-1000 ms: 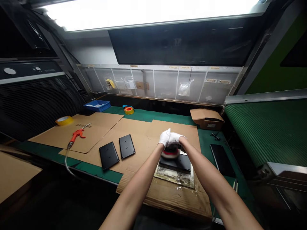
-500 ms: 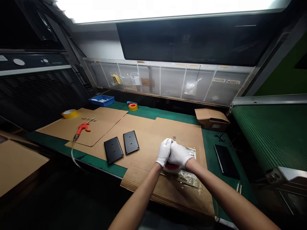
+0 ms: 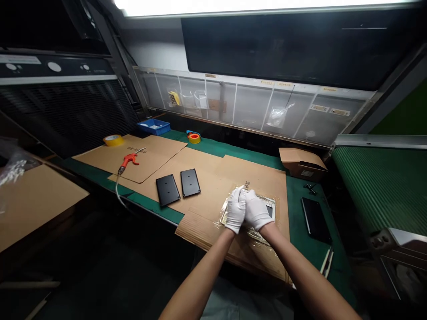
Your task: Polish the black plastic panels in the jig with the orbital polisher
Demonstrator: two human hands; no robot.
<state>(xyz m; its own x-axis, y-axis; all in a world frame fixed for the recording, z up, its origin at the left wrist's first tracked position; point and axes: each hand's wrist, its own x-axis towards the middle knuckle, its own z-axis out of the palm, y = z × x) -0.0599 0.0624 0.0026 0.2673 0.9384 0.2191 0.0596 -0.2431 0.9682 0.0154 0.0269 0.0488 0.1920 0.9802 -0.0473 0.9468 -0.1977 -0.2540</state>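
"Green-matted workbench (image 3: 302, 213), cardboard (image 3: 253, 175) laid over it: what is seen?"

"White-gloved left hand (image 3: 235, 210) and right hand (image 3: 256, 210) are pressed together."

"Anything held?"

"That cannot be told. A stained glossy sheet (image 3: 266, 201) is lying just beneath them."

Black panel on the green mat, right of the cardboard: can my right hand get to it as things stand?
Probably yes. The right hand is clasped with the left hand, but only cardboard and green mat lie between it and the black panel.

Harsh glare from the overhead light panel (image 3: 260, 6), dark lower corners, bowed edges
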